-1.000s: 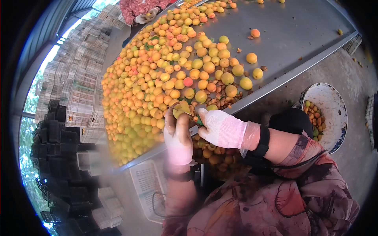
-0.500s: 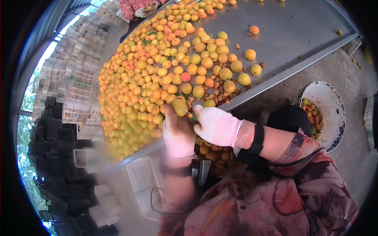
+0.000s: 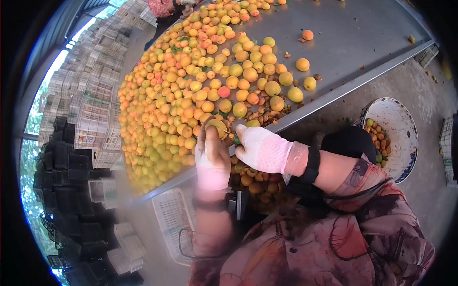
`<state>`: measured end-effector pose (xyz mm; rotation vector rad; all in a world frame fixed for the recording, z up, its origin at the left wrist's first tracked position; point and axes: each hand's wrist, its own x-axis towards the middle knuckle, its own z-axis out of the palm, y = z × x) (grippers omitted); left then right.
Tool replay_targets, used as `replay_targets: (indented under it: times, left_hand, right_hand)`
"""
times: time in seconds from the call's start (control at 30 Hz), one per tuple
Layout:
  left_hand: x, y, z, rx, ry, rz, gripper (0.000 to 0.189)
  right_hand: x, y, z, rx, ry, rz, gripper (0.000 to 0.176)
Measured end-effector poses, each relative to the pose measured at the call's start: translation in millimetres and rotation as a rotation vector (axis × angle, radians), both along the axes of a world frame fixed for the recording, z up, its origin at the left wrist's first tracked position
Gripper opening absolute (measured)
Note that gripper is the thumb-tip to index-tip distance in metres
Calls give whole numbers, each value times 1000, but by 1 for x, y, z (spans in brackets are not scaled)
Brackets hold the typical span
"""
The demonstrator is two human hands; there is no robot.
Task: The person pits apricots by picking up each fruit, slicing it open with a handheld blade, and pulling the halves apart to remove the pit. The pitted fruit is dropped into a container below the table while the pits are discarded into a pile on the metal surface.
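Apricot (image 3: pixel 217 127) at fingertips of clenched left grip (image 3: pixel 212 155), right grip (image 3: pixel 262 150) tight on knife (image 3: pixel 235 138) alongside

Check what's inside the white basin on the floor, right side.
Orange and green fruit sits at the left of the basin; the rest looks bare. A black shape hides its left edge.

The left hand (image 3: pixel 212 159) lifts its apricot (image 3: pixel 217 126) nearer the pile (image 3: pixel 181 95). The right hand (image 3: pixel 262 150) follows, its knife (image 3: pixel 234 137) now barely showing.

Fruit-sorting shed: apricot-heaped steel table (image 3: pixel 362 33), stacked crates (image 3: pixel 90 114).
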<state>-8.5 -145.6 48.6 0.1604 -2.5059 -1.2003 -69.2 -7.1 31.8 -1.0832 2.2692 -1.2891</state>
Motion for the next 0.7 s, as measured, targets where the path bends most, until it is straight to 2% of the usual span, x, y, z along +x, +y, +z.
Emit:
replay_targets:
  times: [0.07, 0.1, 0.17, 0.2, 0.27, 0.3, 0.37, 0.4, 0.43, 0.5, 0.53, 0.57, 0.63, 0.67, 0.7]
  left_hand:
    - [-4, 0, -6, -212, 267, -37, 42]
    - [-2, 4, -4, -211, 265, -36, 42]
    - [2, 13, 2, 206, 25, 131, 36]
    - [4, 8, 0, 206, 24, 131, 36]
    - [4, -5, -6, -161, 103, 14, 31]
    - [4, 0, -3, -161, 103, 12, 31]
    - [3, 11, 7, 106, 178, 124, 23]
    - [7, -22, -26, -613, 278, 53, 41]
    - [7, -18, -27, -613, 277, 56, 41]
    - [5, -2, -22, 843, 109, 141, 46]
    - [14, -7, -8, 531, -159, 193, 55]
    - [12, -9, -8, 531, -161, 192, 55]
    - [4, -15, -16, 859, 191, 229, 55]
    - [6, -33, -21, 1063, 221, 175, 54]
    - [8, -38, -16, 1059, 219, 173, 54]
  right_hand:
    - [2, -1, 3, 5, -22, -8, 33]
    - [4, -1, 4, 10, -45, -13, 33]
    - [4, -3, 3, 23, -43, -13, 33]
    - [3, -4, 2, 33, -40, -18, 32]
    - [1, -3, 2, 24, -23, -5, 32]
    - [1, -2, 2, 16, -7, 10, 32]
    - [2, -4, 6, 29, -11, 18, 32]
    - [3, -5, 7, 44, -16, 28, 32]
    - [4, -6, 5, 45, -16, 31, 32]
    - [6, -8, 3, 34, -43, 31, 31]
    - [7, -8, 4, 34, -44, 30, 31]
    - [8, -8, 8, 119, -54, 54, 31]
    - [8, -3, 11, 202, -67, 71, 30]
    - [7, 1, 10, 213, -108, 110, 30]
    - [7, 4, 10, 223, -151, 149, 29]
